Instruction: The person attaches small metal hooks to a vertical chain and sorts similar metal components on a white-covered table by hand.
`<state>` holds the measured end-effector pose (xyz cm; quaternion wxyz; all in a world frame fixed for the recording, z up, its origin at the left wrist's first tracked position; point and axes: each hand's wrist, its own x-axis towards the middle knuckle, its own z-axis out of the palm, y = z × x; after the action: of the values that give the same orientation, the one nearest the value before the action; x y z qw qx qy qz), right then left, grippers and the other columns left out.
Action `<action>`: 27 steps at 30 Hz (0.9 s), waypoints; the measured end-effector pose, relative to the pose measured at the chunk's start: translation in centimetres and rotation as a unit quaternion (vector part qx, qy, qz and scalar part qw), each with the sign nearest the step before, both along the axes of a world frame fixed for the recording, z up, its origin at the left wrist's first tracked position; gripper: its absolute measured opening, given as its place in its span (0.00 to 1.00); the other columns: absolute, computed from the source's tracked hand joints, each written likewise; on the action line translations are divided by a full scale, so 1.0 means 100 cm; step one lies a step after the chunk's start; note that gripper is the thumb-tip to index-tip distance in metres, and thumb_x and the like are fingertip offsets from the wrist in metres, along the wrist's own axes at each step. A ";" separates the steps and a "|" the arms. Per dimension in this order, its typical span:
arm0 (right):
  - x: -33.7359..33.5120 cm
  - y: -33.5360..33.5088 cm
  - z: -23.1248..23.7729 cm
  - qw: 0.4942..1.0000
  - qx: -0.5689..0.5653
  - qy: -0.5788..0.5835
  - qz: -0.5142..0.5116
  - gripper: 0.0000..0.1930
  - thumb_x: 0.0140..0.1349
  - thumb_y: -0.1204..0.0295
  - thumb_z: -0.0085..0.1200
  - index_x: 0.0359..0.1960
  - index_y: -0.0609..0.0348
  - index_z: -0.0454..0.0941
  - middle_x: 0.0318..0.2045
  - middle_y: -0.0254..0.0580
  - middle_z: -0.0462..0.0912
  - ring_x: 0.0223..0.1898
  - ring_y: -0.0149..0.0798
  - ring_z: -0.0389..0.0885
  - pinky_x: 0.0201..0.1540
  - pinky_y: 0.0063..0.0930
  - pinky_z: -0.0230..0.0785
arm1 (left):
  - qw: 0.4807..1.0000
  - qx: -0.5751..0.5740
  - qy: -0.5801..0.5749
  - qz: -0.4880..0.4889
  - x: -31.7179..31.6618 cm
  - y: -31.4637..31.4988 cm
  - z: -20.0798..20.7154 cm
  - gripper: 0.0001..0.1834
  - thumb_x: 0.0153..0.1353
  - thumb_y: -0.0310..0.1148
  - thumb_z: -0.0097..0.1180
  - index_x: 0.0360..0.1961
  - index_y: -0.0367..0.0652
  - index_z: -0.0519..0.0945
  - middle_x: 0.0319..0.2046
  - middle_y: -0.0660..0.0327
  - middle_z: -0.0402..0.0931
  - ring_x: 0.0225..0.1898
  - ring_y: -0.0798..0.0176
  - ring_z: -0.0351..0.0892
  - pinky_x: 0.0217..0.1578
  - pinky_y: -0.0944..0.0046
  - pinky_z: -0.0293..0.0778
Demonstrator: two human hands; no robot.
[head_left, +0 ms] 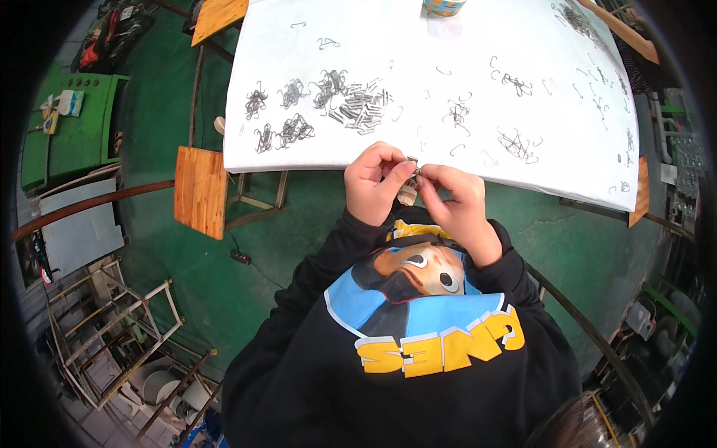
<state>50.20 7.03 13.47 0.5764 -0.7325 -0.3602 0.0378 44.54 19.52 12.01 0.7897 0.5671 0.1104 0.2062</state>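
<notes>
At the near edge of the white-covered table (418,82), my left hand (376,181) and my right hand (457,201) meet, fingertips pinched together. Between the left thumb and forefinger sits a small metal piece (412,159), similar to those in the pile on the table. The right thumb and forefinger press against its near end; whether they grip a second part is too small to tell. Beyond my left hand lies a pile of short metal pieces (364,108), beside several clumps of bent wire hooks (296,130).
More wire hooks (517,145) lie scattered over the table's right half. A round patterned container (445,7) stands at the far edge. Another person's arm (624,33) reaches in at the far right. Wooden stools (200,193) stand at the left, near a green cabinet (71,127).
</notes>
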 end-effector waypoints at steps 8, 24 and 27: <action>-0.001 -0.002 0.002 1.000 -0.017 -0.008 -0.001 0.06 0.45 0.83 0.53 0.27 0.64 0.73 0.15 0.43 0.73 0.15 0.35 0.73 0.18 0.23 0.64 | 0.971 0.239 0.000 0.019 0.003 0.007 0.001 0.07 0.42 0.21 0.60 0.21 0.37 0.73 0.20 0.63 0.69 0.24 0.70 0.66 0.26 0.72 0.62; -0.002 -0.002 0.005 0.999 0.004 0.038 0.000 0.04 0.45 0.81 0.54 0.24 0.64 0.73 0.13 0.39 0.73 0.14 0.30 0.73 0.19 0.19 0.66 | 0.970 0.236 -0.022 0.050 -0.001 -0.006 0.013 0.06 0.46 0.16 0.53 0.24 0.35 0.70 0.24 0.58 0.71 0.26 0.68 0.67 0.28 0.72 0.63; -0.003 -0.002 0.007 0.999 0.023 0.049 -0.005 0.04 0.45 0.81 0.53 0.24 0.65 0.73 0.13 0.39 0.73 0.15 0.29 0.74 0.19 0.19 0.66 | 0.968 0.241 -0.042 0.057 0.002 -0.006 0.016 0.06 0.44 0.14 0.53 0.24 0.33 0.70 0.24 0.55 0.72 0.27 0.65 0.70 0.29 0.70 0.66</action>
<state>49.87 6.78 14.12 0.6101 -0.7182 -0.3287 0.0623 44.70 18.90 13.64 0.6208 0.7242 0.0560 0.2950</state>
